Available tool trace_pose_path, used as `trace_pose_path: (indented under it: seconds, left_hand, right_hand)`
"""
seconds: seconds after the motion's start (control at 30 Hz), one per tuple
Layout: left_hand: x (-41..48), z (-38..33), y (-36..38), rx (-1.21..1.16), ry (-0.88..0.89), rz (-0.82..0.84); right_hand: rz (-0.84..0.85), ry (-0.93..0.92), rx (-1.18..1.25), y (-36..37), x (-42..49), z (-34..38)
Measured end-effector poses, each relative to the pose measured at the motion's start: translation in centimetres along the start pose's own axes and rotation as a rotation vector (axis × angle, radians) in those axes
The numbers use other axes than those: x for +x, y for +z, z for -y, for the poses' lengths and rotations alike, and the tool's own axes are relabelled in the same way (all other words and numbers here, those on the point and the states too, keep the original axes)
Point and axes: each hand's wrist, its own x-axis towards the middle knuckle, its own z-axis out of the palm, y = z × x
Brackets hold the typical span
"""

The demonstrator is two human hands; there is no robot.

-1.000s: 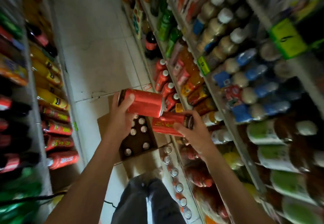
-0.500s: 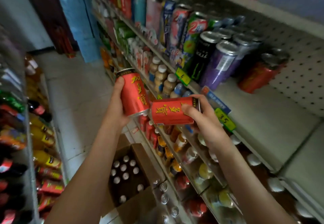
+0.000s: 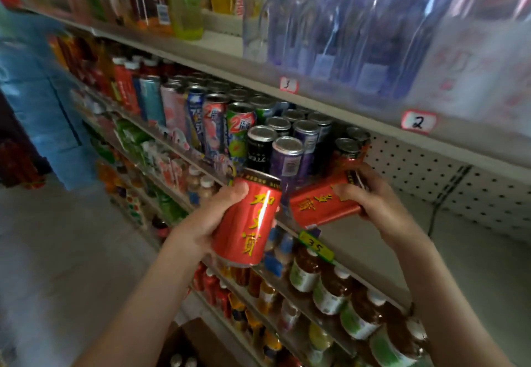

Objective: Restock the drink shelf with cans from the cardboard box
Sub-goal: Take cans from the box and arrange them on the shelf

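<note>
Head view: grey drink shelf (image 3: 471, 269), pegboard back wall (image 3: 431, 174), left hand (image 3: 201, 223) round upright can (image 3: 247, 223), right hand (image 3: 373, 197) round sideways can (image 3: 319, 207).

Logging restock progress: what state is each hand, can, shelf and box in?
left hand, gripping the left can
left can, nearly upright, held in air
right hand, gripping the right can
right can, lying sideways, held in air
drink shelf, partly bare at right
cardboard box, open, mostly out of view

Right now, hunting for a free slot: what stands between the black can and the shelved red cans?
Purple cans stand there, between the black can and the red cans, as the head view shows.
</note>
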Motion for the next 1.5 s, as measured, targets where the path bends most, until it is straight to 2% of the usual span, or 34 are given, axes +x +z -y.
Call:
trace_pose_path:
  seconds: [0.13,0.27,0.37,0.7,0.93,1.2,1.3,1.37,1.4,1.43,1.5]
  left_hand:
    - [2.7,0.4,0.9,0.028,-0.041,0.071]
    - [4.7,0.4,1.8,0.010,-0.041,0.112]
    - [5.6,0.2,2.3,-0.015,-0.038,0.104]
    - [6.1,0.9,2.2,-0.001,0.008,0.105]
    - [5.8,1.7,2.0,0.042,0.026,0.075]
    - [5.4,2.0,2.5,0.109,-0.021,-0.006]
    - [5.3,2.2,3.0,0.111,-0.055,-0.012]
    - [5.4,2.3,3.2,0.093,-0.076,0.012]
    - [5.4,2.3,3.5,0.061,-0.084,0.044]
    - [5.4,2.4,3.7,0.018,-0.095,0.087]
    - [5.5,2.5,4.2,-0.061,-0.114,0.186]
  right_hand:
    - [-0.130,0.023,-0.180,-1.7,1.9,-1.1]
    - [-0.174,0.062,-0.361,-2.3,3.8,-1.7]
    - [-0.135,0.051,-0.512,-2.2,4.9,-1.8]
    - [-0.048,-0.099,-0.762,-0.7,6.4,-1.8]
    - [-0.013,-0.117,-0.743,-0.3,7.4,-2.5]
    - [0.017,-0.145,-0.854,-0.6,7.9,-2.9]
    - [-0.092,-0.186,-0.804,-0.7,6.5,-1.9]
    - [-0.201,-0.238,-0.610,-0.5,4.7,-0.4]
    - [-0.171,-0.236,-0.495,-0.5,3.7,0.6]
    - [-0.057,-0.208,-0.382,-0.5,2.7,1.5]
    - [0.335,-0.104,-0.219,-0.5,0.8,3.1]
